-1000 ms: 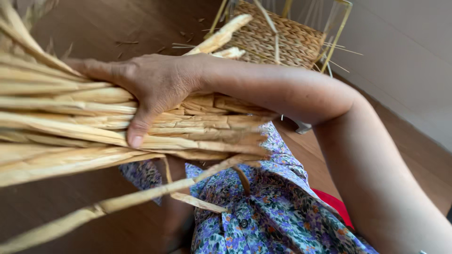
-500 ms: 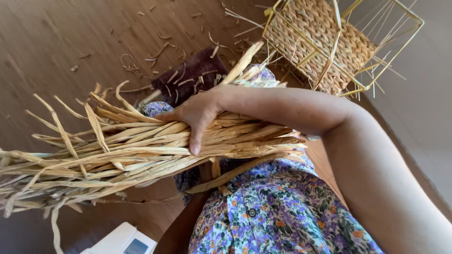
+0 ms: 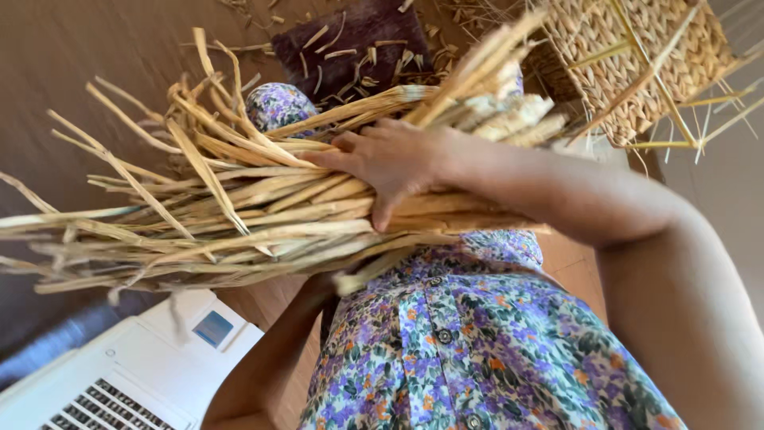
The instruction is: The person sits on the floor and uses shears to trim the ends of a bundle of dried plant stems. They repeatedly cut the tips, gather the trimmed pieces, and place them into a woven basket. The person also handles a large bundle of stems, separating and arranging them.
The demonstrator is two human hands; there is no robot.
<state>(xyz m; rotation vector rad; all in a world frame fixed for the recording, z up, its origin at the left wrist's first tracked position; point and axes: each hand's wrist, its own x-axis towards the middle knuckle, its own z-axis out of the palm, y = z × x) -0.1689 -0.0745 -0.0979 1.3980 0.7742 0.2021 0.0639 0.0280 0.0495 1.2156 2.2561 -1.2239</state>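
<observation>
Across our lap lies the bundle of dried straw stalks [image 3: 239,215], its long axis running left to right, frayed ends leftward. Our right hand [image 3: 390,163] clasps it from above near the thick end; our left forearm [image 3: 270,358] passes beneath, its hand hidden.

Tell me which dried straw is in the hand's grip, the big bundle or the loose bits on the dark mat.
The big bundle: the right hand presses on it, while the loose bits lie apart on the mat.
</observation>
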